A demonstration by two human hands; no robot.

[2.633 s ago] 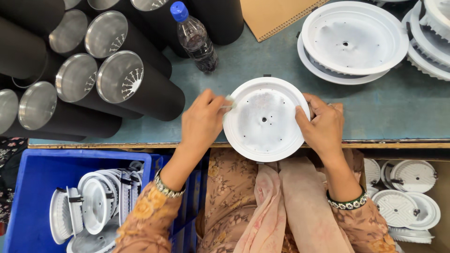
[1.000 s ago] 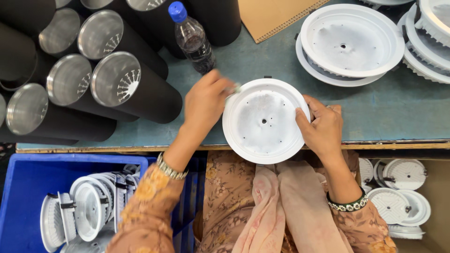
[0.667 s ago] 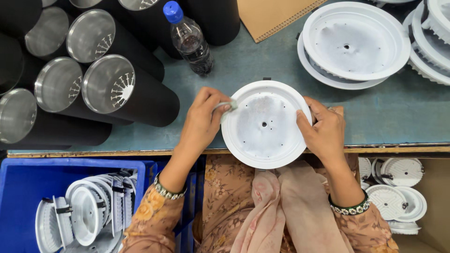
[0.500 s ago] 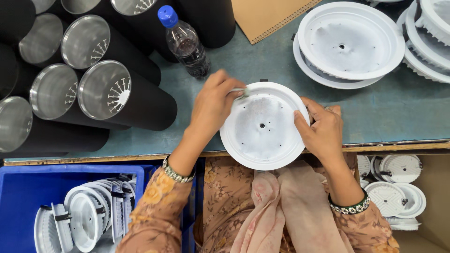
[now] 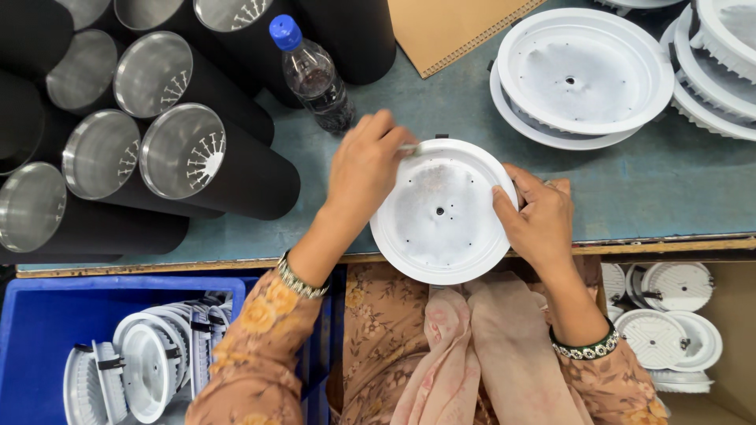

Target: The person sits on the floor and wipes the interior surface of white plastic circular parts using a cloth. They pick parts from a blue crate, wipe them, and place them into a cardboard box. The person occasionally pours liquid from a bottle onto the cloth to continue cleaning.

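A round white lamp housing [image 5: 441, 212] lies on the blue-green table at its front edge, its flat back with small holes facing up. My left hand [image 5: 366, 169] rests on the housing's upper left rim, fingertips pinched on a small pale part there. My right hand [image 5: 535, 216] grips the housing's right rim and steadies it.
Several black cylinders with silver ends [image 5: 197, 161] lie stacked at the left. A plastic bottle with a blue cap [image 5: 311, 75] stands behind the housing. More white housings [image 5: 583, 75] are piled at the right. A blue crate [image 5: 47, 315] and a cardboard box [image 5: 732, 346] below hold further housings.
My left hand has shifted along the housing's upper left rim, and the housing has turned slightly. My right hand stays on the right rim.
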